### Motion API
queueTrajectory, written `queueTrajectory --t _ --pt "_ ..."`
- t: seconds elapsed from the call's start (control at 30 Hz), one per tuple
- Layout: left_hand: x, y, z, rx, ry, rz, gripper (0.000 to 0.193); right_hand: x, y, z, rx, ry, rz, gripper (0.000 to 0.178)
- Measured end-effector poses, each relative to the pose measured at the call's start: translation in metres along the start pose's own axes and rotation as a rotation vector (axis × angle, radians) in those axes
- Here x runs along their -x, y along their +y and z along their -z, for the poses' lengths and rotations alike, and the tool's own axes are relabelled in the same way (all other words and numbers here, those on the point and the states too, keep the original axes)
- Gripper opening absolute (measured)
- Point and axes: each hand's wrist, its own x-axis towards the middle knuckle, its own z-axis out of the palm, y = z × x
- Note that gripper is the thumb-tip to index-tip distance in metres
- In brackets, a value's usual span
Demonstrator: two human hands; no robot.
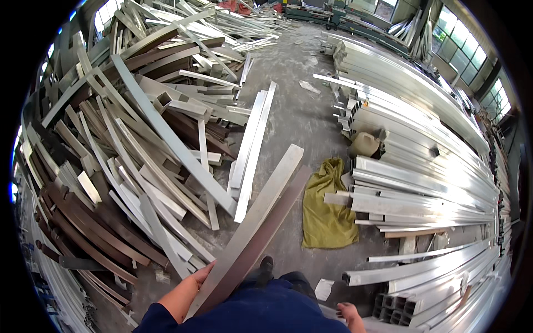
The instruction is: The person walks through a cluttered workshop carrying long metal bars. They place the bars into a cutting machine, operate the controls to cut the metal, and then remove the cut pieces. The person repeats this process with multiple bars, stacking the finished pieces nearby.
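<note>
My left hand [201, 276] is closed on the near left edge of a long metal profile [251, 217], its fingers partly hidden. The profile slants up and away to the right in front of my body. Its upper face is light grey; a brown length [272, 226] runs along its right side, and I cannot tell if that is a second piece. My right hand [348, 313] hangs low on the right with loosely bent fingers and nothing visible in it. Beside it are the lower bars of the silver profile stack [430, 277].
A tangled heap of grey and brown metal offcuts [161, 133] fills the left. Two white strips [252, 150] lie at its edge. Along the right run stacked silver profiles [422, 125], with a yellow-green sack [330, 208] and a beige jug [365, 144] by their ends. Concrete floor [288, 94] runs between.
</note>
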Motion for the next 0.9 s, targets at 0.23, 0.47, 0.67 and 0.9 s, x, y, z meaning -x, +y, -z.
queueTrajectory --t 0.23,0.47,0.67,0.9 --pt "-0.100 0.196 -0.088 0.023 0.098 -0.052 0.069 -0.091 -0.170 0.032 -0.104 0.090 -0.126 0.025" --pt "-0.180 0.409 -0.210 0.118 0.142 -0.142 0.067 -0.265 -0.446 0.084 -0.062 0.092 -0.142 0.025" --pt "-0.242 0.588 -0.253 0.242 0.086 -0.163 0.068 -0.361 -0.827 0.083 -0.006 0.061 0.351 0.029" --pt "-0.377 0.831 -0.221 0.224 0.121 -0.309 0.076 -0.423 -1.131 0.024 0.197 0.150 0.563 0.037"
